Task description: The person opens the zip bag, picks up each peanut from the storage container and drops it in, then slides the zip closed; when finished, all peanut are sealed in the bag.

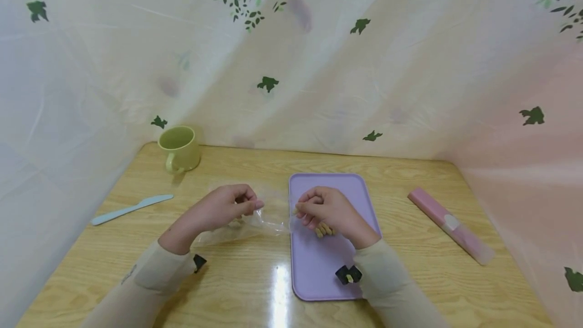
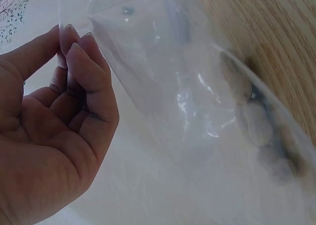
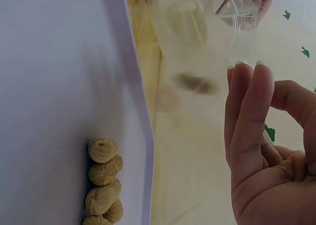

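Note:
In the head view my left hand (image 1: 230, 206) pinches the rim of a clear plastic bag (image 1: 273, 221) between thumb and fingers. Several peanuts (image 2: 256, 123) lie inside the bag, blurred through the film in the left wrist view. My right hand (image 1: 328, 211) is over the left part of a purple tray (image 1: 319, 277), close to the bag. A small tan end of what looks like a peanut (image 1: 295, 211) shows at its pinched fingertips; the rest is hidden by the fingers. More peanuts (image 3: 102, 173) sit in a row on the tray.
A green mug (image 1: 181, 151) stands at the back left of the wooden table (image 1: 237, 287). In front of it lies a pale blue knife (image 1: 132, 209). To the tray's right is a pink roll-shaped pack (image 1: 448, 224). Patterned fabric (image 1: 319, 90) hangs around the table.

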### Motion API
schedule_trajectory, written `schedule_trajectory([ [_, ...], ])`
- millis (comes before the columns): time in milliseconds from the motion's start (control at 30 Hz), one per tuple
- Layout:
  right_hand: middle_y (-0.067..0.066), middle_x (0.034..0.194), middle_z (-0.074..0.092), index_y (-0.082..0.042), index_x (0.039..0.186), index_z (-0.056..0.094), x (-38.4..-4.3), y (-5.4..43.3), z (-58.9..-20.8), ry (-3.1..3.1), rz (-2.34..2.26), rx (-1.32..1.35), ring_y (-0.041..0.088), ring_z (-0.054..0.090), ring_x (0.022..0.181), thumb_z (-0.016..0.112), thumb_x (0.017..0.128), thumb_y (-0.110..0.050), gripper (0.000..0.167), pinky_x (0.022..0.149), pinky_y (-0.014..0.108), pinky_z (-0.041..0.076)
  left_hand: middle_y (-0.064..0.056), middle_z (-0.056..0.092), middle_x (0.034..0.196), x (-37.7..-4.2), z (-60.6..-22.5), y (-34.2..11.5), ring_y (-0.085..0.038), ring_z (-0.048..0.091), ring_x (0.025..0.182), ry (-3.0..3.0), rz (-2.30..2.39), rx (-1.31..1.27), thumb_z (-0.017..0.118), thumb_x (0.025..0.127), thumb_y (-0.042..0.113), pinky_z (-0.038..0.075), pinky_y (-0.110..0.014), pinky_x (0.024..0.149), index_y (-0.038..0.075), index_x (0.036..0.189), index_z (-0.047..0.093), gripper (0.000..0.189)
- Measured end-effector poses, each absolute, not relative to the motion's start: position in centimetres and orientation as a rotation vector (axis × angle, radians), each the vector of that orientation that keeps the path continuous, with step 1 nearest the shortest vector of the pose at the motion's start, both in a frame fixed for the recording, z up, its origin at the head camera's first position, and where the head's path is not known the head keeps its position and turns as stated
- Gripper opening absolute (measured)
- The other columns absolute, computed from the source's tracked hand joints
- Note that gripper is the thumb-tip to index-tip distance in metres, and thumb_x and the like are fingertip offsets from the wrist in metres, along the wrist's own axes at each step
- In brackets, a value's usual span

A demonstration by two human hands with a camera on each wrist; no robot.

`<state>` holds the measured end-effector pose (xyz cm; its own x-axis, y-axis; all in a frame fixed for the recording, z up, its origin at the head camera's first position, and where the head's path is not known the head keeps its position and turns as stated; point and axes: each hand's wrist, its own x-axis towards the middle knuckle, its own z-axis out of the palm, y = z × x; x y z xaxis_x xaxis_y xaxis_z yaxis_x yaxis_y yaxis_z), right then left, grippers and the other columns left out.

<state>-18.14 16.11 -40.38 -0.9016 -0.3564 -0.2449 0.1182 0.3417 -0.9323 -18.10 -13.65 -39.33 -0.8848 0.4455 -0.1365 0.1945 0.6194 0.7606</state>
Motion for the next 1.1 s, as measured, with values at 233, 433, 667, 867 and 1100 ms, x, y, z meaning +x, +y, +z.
schedule_trajectory([
  [233,0.017,0.098,0.080,0.003,0.115,0.069,-18.1,16.1,-40.4,2.203,-1.590,-0.208,0.014,0.072,0.070,0.072,0.103,-0.022,0.028,0.067,0.032,0.064,0.001,0.065,0.089,-18.1,-39.4,-13.7,-0.017,0.056,0.078,2.524,1.146,0.507,0.066,0.107,0.043,0.049,-0.030,0.065,0.019,0.098,0.069,0.026],
  [433,0.014,0.097,0.081,0.000,0.116,0.070,-18.1,16.3,-40.6,2.218,-1.567,-0.184,0.015,0.074,0.071,0.072,0.103,-0.023,0.026,0.070,0.036,0.065,0.000,0.064,0.088,-18.1,-39.6,-13.9,-0.017,0.056,0.078,2.510,1.153,0.502,0.067,0.106,0.043,0.049,-0.030,0.064,0.016,0.100,0.070,0.027],
  [667,0.015,0.098,0.081,-0.001,0.117,0.070,-18.1,17.3,-40.7,2.261,-1.540,-0.192,0.018,0.075,0.073,0.072,0.102,-0.026,0.029,0.073,0.041,0.066,0.000,0.063,0.088,-18.1,-39.6,-13.8,-0.017,0.055,0.078,2.510,1.158,0.517,0.067,0.107,0.042,0.049,-0.029,0.064,0.016,0.101,0.069,0.027],
  [867,0.016,0.099,0.081,-0.001,0.116,0.071,-18.1,18.9,-40.9,2.314,-1.471,-0.198,0.017,0.074,0.070,0.072,0.102,-0.027,0.030,0.073,0.044,0.066,0.000,0.062,0.088,-18.0,-39.4,-13.8,-0.016,0.055,0.078,2.512,1.157,0.508,0.067,0.106,0.040,0.049,-0.029,0.065,0.018,0.099,0.069,0.024],
  [1100,0.017,0.091,0.080,0.004,0.113,0.069,-18.3,20.7,-41.4,2.359,-1.380,-0.207,0.015,0.072,0.067,0.073,0.102,-0.022,0.029,0.068,0.039,0.065,-0.001,0.062,0.088,-17.9,-39.2,-13.9,-0.016,0.054,0.078,2.515,1.170,0.539,0.066,0.107,0.041,0.047,-0.028,0.064,0.015,0.099,0.068,0.027],
])
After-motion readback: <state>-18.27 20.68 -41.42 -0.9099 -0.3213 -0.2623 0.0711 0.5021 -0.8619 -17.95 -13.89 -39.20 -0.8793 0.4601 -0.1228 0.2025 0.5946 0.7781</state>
